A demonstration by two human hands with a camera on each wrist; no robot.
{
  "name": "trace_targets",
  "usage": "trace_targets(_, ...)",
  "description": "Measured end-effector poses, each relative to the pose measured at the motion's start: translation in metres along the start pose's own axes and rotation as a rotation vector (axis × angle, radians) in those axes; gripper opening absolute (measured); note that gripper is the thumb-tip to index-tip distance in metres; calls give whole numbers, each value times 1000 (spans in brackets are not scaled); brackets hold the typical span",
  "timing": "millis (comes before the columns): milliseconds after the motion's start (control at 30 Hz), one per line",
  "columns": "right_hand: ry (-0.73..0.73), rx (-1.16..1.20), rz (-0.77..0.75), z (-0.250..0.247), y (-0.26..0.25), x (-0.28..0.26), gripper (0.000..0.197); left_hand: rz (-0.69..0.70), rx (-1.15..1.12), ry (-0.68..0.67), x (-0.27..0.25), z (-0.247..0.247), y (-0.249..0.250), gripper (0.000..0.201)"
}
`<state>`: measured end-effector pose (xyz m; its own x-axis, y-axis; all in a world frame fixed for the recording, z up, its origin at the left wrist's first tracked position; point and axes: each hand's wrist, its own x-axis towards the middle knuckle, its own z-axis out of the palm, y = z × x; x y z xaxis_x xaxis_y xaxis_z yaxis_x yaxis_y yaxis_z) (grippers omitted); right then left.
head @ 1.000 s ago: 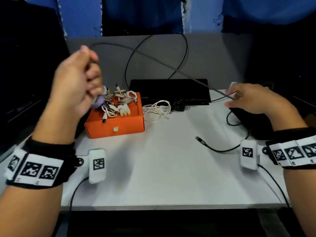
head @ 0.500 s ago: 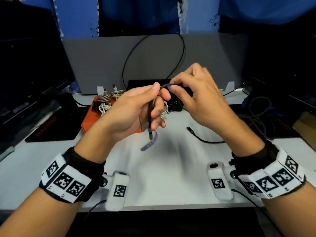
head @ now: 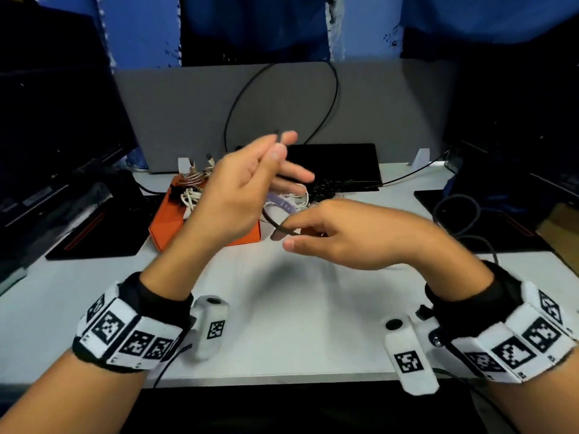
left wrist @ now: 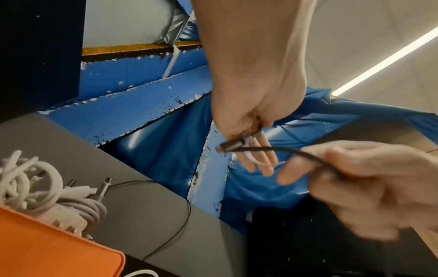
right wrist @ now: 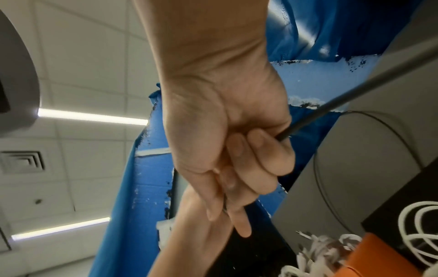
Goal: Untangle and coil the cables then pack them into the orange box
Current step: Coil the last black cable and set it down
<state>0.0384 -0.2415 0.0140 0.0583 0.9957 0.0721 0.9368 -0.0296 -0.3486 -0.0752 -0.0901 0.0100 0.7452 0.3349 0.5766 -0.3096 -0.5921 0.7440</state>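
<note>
White tabletop (head: 297, 308) fills lower centre, bare ahead of both wrists, good room for winding. Orange box (head: 166, 227) sits centre-left, coiled white cables (left wrist: 35, 187) already inside. Left hand (head: 238, 195) pinches the black cable (left wrist: 272, 150) near its plug; right hand (head: 351, 236) grips the run. Judgement: keep loops even, winding clear of the box's near edge.

Bare table (head: 297, 324) near hands; orange box (head: 175, 227), white cables (head: 294, 198) crowd far side.
</note>
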Motion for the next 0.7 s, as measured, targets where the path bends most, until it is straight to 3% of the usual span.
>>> trace_targets(100,189,93,-23,-19,-1,-11,16,16,191,-145,-4,-3,3,28)
trace_targets(233,461,305,-1,-29,14,-12,12,-42,41,-373,-5,-6,10,39)
trace_targets(500,664,222,-73,-25,10,-6,22,-248,-715,-322,-4,0,6,35)
trace_targets(600,733,231,-86,-27,16,-5,22,-252,-811,-297,-5,9,9,33)
trace_targets(700,800,221,-85,-31,19,-8,21,-241,-761,-392,-6,6,9,32)
